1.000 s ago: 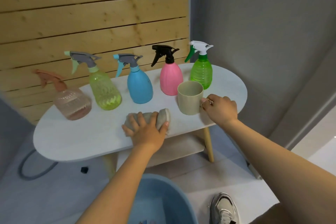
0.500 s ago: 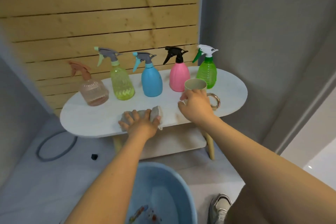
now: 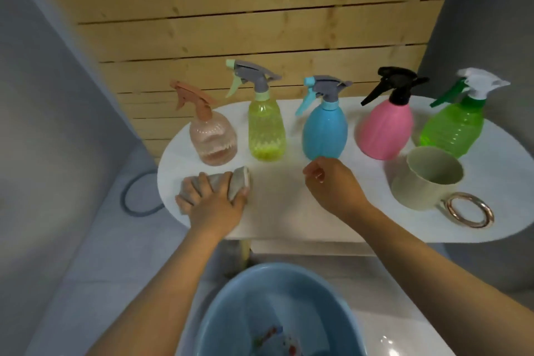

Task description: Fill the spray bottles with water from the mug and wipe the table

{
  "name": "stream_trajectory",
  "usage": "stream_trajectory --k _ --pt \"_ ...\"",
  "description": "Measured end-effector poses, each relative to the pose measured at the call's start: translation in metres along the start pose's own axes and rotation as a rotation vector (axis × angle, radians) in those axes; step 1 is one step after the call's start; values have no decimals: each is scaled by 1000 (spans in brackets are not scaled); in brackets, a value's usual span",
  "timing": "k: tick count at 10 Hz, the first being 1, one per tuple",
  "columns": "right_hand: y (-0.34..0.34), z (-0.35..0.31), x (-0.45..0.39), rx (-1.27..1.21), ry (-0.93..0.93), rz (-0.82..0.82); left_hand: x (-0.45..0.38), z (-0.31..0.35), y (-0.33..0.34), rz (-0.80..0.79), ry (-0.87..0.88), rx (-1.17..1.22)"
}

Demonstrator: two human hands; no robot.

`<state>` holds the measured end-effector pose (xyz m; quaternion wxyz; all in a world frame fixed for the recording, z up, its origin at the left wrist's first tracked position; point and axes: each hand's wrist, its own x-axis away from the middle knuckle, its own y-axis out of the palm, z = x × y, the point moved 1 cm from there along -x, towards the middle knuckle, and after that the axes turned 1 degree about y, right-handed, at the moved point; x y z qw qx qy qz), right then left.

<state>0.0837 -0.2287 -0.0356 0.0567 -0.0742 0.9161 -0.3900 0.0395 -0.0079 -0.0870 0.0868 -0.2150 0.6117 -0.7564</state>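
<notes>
Now the left hand point(image 3: 212, 206) presses down on a soft grey cloth point(image 3: 231, 182), its fingers curled over it, near the front left edge of the smooth white oval bench point(image 3: 277, 205). The right hand point(image 3: 332, 185) hovers just in front of the round blue bottle point(image 3: 325, 130), with its fingers loosely curled and holding nothing. Five plastic spray bottles stand in a row along the back: a bumpy see-through peach bottle point(image 3: 212, 139), a tall yellow bottle point(image 3: 266, 130), the blue one, a ribbed pink bottle point(image 3: 385, 127) and a ridged green bottle point(image 3: 453, 127). The cream mug point(image 3: 424, 185), with a shiny ring handle, sits on the right, just in front of the green bottle. Bare bench lies between the hands. A blue tub point(image 3: 231, 312) sits on the floor below.
</notes>
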Motion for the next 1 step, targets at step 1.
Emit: stream_trajectory --k 1 --pt "-12 -27 -7 11 50 -83 11 12 -26 -151 -2 -38"
